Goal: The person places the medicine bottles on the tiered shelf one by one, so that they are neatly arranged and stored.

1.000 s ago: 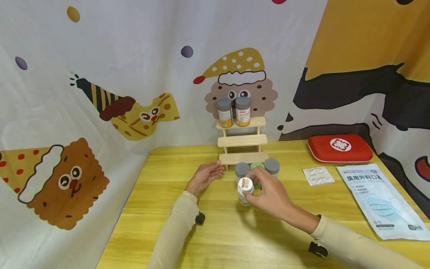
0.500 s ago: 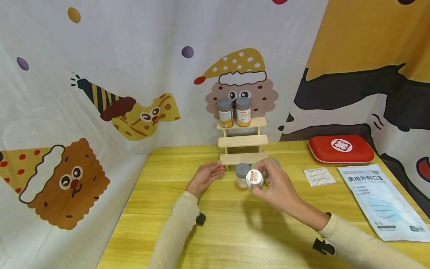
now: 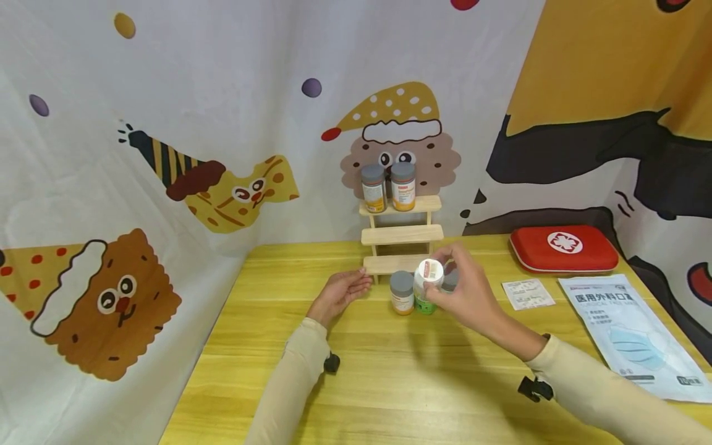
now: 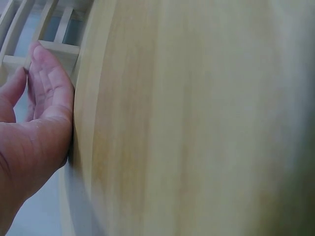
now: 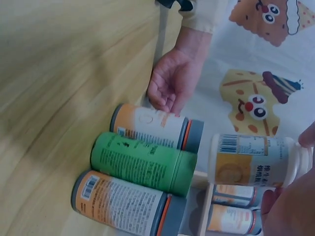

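My right hand (image 3: 464,290) holds a white pill bottle (image 3: 427,278) upright, gripping it near its white cap. In the head view the bottle covers part of a green bottle (image 3: 425,306); in the right wrist view it is clear of the bottles on the table. Beside the green bottle stand a left grey-capped bottle (image 3: 402,293) and a right grey-capped bottle (image 5: 120,204). A small three-step wooden shelf (image 3: 402,234) stands behind them. My left hand (image 3: 340,293) holds the left end of its lowest step between thumb and fingers.
Two grey-capped bottles (image 3: 403,186) stand on the top step. To the right lie a red first-aid case (image 3: 564,249), a small white packet (image 3: 528,294) and a surgical mask bag (image 3: 634,337). A printed curtain (image 3: 233,111) hangs behind the table (image 3: 267,272).
My right hand has carried the white bottle right and then upward toward the shelf, from in front of the left grey-capped bottle to the green one. The left hand stays put.
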Demonstrator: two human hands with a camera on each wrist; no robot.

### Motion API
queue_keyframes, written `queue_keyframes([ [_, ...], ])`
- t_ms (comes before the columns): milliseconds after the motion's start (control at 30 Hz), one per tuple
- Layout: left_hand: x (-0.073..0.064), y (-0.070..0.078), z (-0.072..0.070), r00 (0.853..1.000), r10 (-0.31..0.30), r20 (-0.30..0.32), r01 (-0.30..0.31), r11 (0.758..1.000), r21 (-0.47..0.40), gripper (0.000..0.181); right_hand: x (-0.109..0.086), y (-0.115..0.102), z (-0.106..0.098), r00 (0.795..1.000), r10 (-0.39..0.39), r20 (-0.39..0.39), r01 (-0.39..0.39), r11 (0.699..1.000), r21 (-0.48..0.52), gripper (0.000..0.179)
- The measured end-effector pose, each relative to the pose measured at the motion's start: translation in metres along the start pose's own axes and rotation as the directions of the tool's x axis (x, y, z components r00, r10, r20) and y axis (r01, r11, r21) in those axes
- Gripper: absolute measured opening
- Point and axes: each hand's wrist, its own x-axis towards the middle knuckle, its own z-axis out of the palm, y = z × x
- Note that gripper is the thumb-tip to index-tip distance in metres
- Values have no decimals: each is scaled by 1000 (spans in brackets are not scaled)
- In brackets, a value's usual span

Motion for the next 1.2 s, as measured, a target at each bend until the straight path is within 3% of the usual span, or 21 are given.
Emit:
queue_keyframes([
  [200, -2, 0, 5, 999, 12, 42, -13, 1000, 27, 36, 9, 10, -5, 999, -9, -51, 10, 1000, 28, 52],
  [467, -1, -2, 5, 1000, 10, -9, -10, 1000, 8, 29, 23, 16, -9, 994, 35, -99, -30, 998, 54, 46],
  [967, 3, -3, -3, 1000, 18, -7, -18, 1000, 14, 29, 54, 18, -10, 983, 20, -185, -13, 999, 39, 44],
  [1200, 1, 0, -2, 1000, 15, -2, -15, 1000, 18, 33, 71, 32, -12, 965, 84, -247, -58, 992, 112, 46],
])
